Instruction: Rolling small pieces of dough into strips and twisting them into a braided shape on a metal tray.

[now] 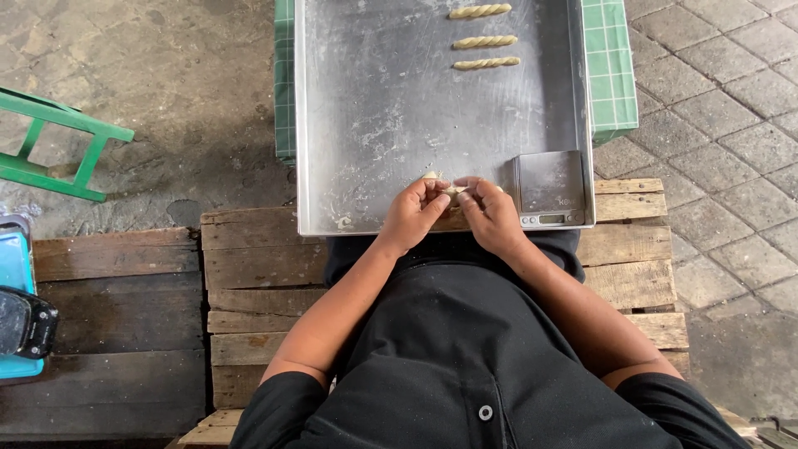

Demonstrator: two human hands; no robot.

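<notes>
A person in a black shirt sits on a wooden pallet [249, 274] and looks down at a big metal tray [374, 108]. The tray rests on a green checked cloth [611, 66].

Both hands meet at the near edge of the tray, at about 6 o'clock. The left hand [411, 214] and the right hand [492, 214] are close together, almost touching. Between them is a small piece of dough [451, 191]. It is pale yellow. The fingers of both hands are curled in and pinch it from each side. Only a little bit of it shows, so its full shape cannot be told.

The dough looks soft and very light. It will likely bend and squash with a hard squeeze, and it may tear if pulled. It may be a bit sticky too. A gentle hold with the fingertips at both ends seems best, just as the hands have it now.

At the far side of the tray, at about 12 o'clock, lie three twisted dough sticks [485, 41] in a column, each apart from the next. They look like little ropes.

A small grey kitchen scale [549, 187] sits in the tray's near corner at about 4 o'clock, just beside the right hand. A green stool [58, 141] stands well apart at 9 o'clock.
</notes>
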